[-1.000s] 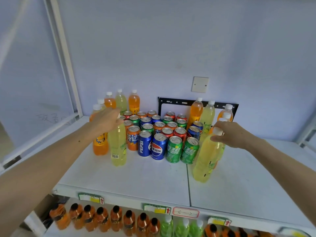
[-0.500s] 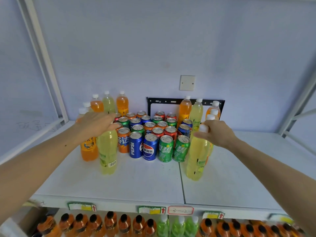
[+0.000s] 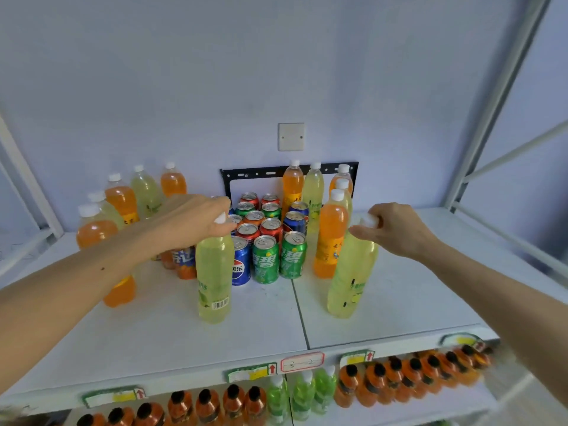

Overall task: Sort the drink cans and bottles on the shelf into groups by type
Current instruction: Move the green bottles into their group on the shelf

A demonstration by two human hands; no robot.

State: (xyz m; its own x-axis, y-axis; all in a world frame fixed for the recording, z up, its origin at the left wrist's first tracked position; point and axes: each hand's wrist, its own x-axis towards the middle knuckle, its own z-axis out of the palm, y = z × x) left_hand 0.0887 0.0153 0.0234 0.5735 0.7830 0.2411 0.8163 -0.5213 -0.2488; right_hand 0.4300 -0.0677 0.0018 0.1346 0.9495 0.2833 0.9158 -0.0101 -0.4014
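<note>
Both hands hold capped necks: the left hand (image 3: 196,221) curls round the top of one yellow-green soda bottle (image 3: 214,278), the right hand (image 3: 396,229) pinches the white cap of a second yellow-green bottle (image 3: 350,278). Each bottle hangs straight below its grip, long axis near upright, cap up, base on or just above the white shelf (image 3: 399,296); contact cannot be told. Between the two grips, behind them, stands the can cluster (image 3: 267,238), green Sprite cans in front. An orange soda bottle (image 3: 330,238) stands just left of the right-hand bottle. The left-hand bottle leans slightly; its hand seems nearer the cans, so swinging it sideways risks clipping them.
</note>
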